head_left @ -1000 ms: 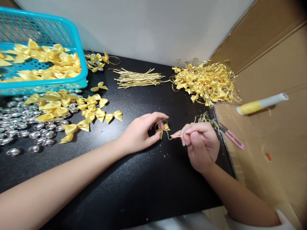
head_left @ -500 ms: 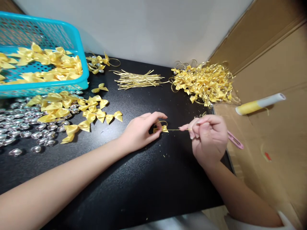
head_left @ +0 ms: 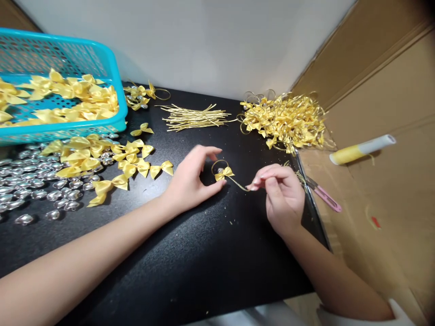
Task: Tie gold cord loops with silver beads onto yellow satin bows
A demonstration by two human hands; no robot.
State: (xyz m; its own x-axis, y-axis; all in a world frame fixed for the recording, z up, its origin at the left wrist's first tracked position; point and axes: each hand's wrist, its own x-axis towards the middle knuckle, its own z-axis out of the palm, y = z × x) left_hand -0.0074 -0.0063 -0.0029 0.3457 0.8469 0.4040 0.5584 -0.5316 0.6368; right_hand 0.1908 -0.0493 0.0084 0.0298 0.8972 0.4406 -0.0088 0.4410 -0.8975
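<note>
A yellow satin bow (head_left: 224,173) with a small silver bead and a loop of gold cord lies on the black tabletop between my hands. My left hand (head_left: 193,176) curves around its left side, thumb and fingers apart; the thumb tip is at the bow's edge. From the bow a slack tail of gold cord (head_left: 239,184) runs right to the fingertips of my right hand (head_left: 283,192). Those fingers are bent together on the cord's end, which they partly hide.
A turquoise basket (head_left: 121,102) holds yellow bows; more bows (head_left: 136,165) and silver beads (head_left: 37,181) lie in front. Cut gold cords (head_left: 195,117) lie at the back, beside a heap of finished bows (head_left: 285,117). A pink-handled cutter (head_left: 328,199) sticks out past the right edge.
The cord tail has gone from taut to slack. My left fingers have spread away from the bow, uncovering its bead and loop. My right hand has moved slightly left.
</note>
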